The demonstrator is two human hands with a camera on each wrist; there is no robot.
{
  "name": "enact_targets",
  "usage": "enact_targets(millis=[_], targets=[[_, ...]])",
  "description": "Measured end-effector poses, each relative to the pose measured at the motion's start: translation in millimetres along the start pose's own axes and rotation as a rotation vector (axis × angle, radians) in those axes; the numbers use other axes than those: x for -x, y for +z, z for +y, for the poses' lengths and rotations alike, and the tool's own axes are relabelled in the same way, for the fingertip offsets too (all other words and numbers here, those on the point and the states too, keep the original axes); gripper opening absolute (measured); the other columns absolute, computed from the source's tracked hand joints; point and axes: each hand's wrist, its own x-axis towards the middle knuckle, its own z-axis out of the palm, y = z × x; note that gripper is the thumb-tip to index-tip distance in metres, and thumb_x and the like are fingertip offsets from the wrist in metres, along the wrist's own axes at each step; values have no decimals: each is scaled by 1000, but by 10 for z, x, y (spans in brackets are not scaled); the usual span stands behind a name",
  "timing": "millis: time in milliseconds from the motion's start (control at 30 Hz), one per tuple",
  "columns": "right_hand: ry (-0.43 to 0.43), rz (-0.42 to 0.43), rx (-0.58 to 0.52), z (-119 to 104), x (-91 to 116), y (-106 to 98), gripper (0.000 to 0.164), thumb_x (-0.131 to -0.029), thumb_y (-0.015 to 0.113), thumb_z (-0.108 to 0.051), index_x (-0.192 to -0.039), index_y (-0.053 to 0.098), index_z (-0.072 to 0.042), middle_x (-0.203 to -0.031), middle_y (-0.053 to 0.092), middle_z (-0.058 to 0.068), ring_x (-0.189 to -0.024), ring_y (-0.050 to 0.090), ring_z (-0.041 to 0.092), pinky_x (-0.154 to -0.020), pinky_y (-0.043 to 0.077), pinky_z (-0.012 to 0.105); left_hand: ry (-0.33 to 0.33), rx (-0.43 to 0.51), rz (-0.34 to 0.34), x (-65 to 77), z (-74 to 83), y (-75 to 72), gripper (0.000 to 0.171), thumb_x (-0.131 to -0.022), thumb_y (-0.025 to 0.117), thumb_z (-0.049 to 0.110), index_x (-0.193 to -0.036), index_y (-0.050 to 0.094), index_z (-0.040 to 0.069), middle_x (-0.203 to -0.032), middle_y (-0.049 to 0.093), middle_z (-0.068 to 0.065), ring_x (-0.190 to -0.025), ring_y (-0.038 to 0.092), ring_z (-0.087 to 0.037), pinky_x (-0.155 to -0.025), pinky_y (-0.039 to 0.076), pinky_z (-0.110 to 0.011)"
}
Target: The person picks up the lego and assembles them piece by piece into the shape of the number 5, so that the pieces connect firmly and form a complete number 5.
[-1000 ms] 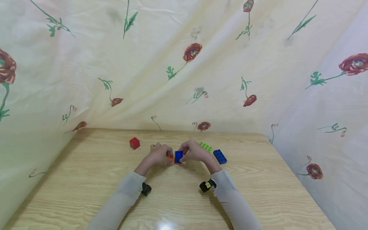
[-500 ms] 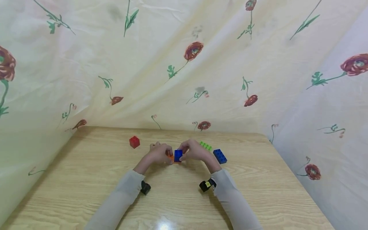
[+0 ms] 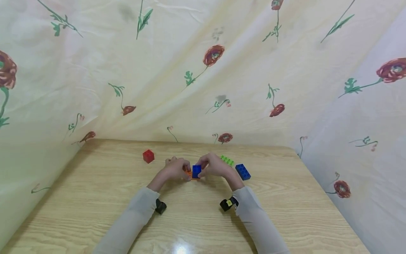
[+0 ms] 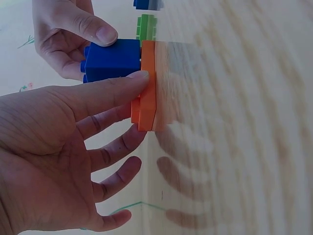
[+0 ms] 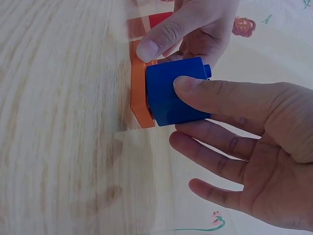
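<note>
At mid-table my left hand (image 3: 175,168) pinches the end of a flat orange toy-brick plate (image 4: 148,105) between thumb and fingers. The plate lies flat at the tabletop. Over its right part is a square blue brick (image 5: 168,100), studs up, which my right hand (image 3: 214,165) grips by its sides with thumb and forefingers. A thin gap shows between the blue brick's underside and the orange plate in the right wrist view, and the brick leans slightly. The other fingers of both hands are spread loosely.
A red brick (image 3: 148,156) stands behind and left of my left hand. Beyond my right hand lie a lime green plate (image 3: 227,160) and a longer blue brick (image 3: 243,171). A flowered cloth (image 3: 196,106) hangs behind the wooden table (image 3: 190,225).
</note>
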Motion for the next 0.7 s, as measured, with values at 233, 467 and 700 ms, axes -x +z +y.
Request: enact_targets(millis=[233,467,700], targets=[[11,9,-3,-5,2,5,23,-81,84,-4,-103,79,-6,-94,76,5,-85,66,14,-76,58,31,-2,2,0,-3,-4,3,18,-80,87,17,-85,70,15,-83,63,0,-92,42,-26,-96,23,-56],[34,16,-18,-8,-3,5,23,-80,85,-3,-103,79,-5,-94,76,5,-84,67,14,-77,59,31,-1,-2,0,-10,-8,1,18,-80,87,17,-86,70,14,-84,63,1,-92,43,-26,-95,23,-55],[36,11,-38,24,-11,6,24,-80,85,-3,-103,79,-5,-91,76,5,-82,67,13,-74,58,29,-1,11,-1,-1,8,-10,18,-79,87,15,-85,70,15,-84,64,1,-92,43,-26,-96,23,-55]])
